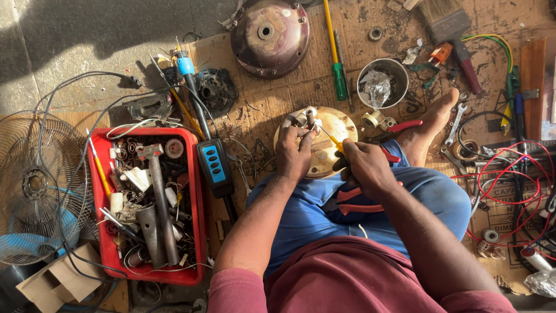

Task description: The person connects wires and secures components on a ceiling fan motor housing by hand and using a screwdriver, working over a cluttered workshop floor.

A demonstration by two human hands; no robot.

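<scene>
- Left hand [294,152] closed on the near-left rim of a cream round motor cover [327,145], steadying it on the lap against the blue trousers.
- Right hand [364,167] wrapped around a yellow-handled screwdriver [331,140], tip angled onto the cover's face; held low, probably for leverage.
- Red-handled pliers [360,200] parked on the thigh just near the right hand, within easy reach.
- Left: red plastic tray [194,174] heaped with a hammer, sockets and small parts; black-and-blue tester [214,162] just beside it; wire fan guard [35,185] further left.
- Far: maroon domed motor housing [269,35], green-handled screwdriver [339,78], steel bowl [382,81] with crumpled foil, paintbrush [449,26].
- Right: bare foot [431,119] by spanners, red wire loops [509,191] sprawled on cardboard.
- Crowded floor on all sides; cables and loose tools hemming in the lap.
</scene>
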